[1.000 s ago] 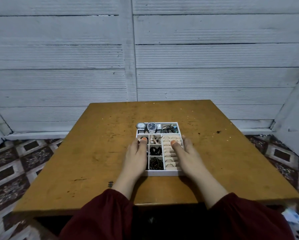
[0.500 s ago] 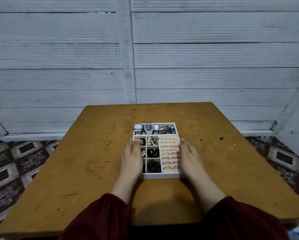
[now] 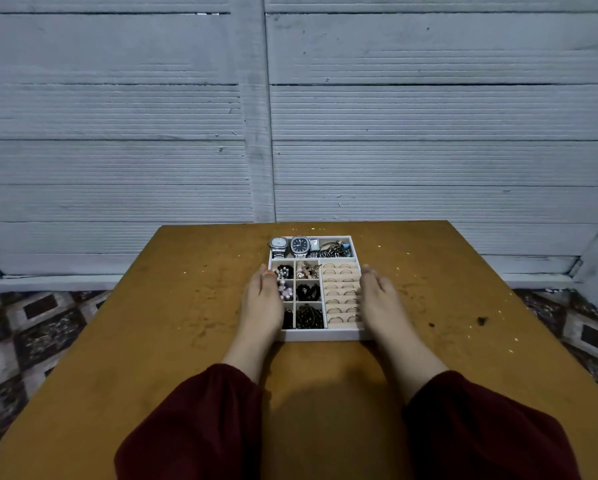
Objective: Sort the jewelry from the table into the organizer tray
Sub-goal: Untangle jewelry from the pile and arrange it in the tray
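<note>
1. A white organizer tray [image 3: 320, 337] is seen on the brown worktop [image 3: 152, 341], set before a grey panelled wall [image 3: 117, 116].
2. The left hand [image 3: 261, 306] is laid flat against the tray's left side, the right hand [image 3: 382, 303] against its right side; nothing is gripped by either.
3. Two watches [image 3: 292, 245] are held in the far row, rings [image 3: 340, 292] in the right slots, dark beads [image 3: 308, 316] in the middle compartments.
4. Dark red sleeves [image 3: 193, 427] are seen nearest the camera.
</note>
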`<action>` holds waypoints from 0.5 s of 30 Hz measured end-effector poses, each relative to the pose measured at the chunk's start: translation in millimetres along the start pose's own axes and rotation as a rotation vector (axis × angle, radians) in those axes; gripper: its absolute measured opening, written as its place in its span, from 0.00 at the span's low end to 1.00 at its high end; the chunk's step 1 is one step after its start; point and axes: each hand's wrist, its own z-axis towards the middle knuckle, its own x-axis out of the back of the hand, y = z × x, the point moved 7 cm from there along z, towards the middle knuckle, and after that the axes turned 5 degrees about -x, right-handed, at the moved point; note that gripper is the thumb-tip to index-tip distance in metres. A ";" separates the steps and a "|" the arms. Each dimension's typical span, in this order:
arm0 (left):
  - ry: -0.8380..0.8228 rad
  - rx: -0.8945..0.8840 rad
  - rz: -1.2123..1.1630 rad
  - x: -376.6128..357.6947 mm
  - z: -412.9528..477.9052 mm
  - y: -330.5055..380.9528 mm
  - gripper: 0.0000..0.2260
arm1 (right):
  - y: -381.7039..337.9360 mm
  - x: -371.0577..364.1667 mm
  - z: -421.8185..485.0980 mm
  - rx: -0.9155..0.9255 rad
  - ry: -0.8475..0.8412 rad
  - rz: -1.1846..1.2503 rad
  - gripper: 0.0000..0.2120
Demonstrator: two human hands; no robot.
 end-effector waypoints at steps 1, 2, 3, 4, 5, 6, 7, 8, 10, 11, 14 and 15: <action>-0.003 -0.005 -0.001 -2.7 7.5 0.1 0.19 | -1.5 -3.0 7.3 -0.001 -0.005 -0.007 0.24; -0.006 -0.008 -0.003 -5.2 13.9 0.9 0.20 | -2.7 -4.7 13.4 -0.007 -0.005 -0.006 0.25; -0.006 -0.012 -0.001 -7.4 19.9 1.4 0.20 | -4.3 -6.2 19.8 -0.008 -0.002 -0.010 0.26; -0.009 -0.010 0.001 -9.5 25.4 1.9 0.20 | -5.1 -6.9 26.3 -0.003 0.005 -0.017 0.28; -0.007 -0.011 0.003 -11.2 30.9 2.0 0.20 | -7.6 -7.3 31.2 0.009 0.010 -0.029 0.30; -0.006 -0.011 0.003 -12.4 35.9 2.4 0.20 | -10.6 -7.0 35.4 0.020 0.014 -0.045 0.33; -0.004 -0.012 0.005 -13.7 40.7 2.6 0.20 | -11.7 -6.7 41.2 0.030 0.014 -0.053 0.35; -0.003 -0.012 0.005 -14.9 45.2 2.9 0.20 | -13.5 -5.9 45.3 0.027 0.017 -0.066 0.35; -0.004 -0.008 0.002 -17.4 52.7 1.2 0.20 | -15.6 -5.3 51.1 0.030 0.002 -0.081 0.28; -0.003 -0.004 -0.001 -18.4 55.3 0.0 0.20 | -16.0 -5.1 52.8 0.035 -0.005 -0.075 0.25; -0.009 -0.004 -0.004 -19.9 59.0 -1.1 0.20 | -17.0 -5.0 54.1 0.057 0.000 -0.046 0.23; -0.015 -0.007 0.002 -20.1 58.6 -1.5 0.20 | -15.4 -4.9 55.2 0.069 0.009 -0.023 0.25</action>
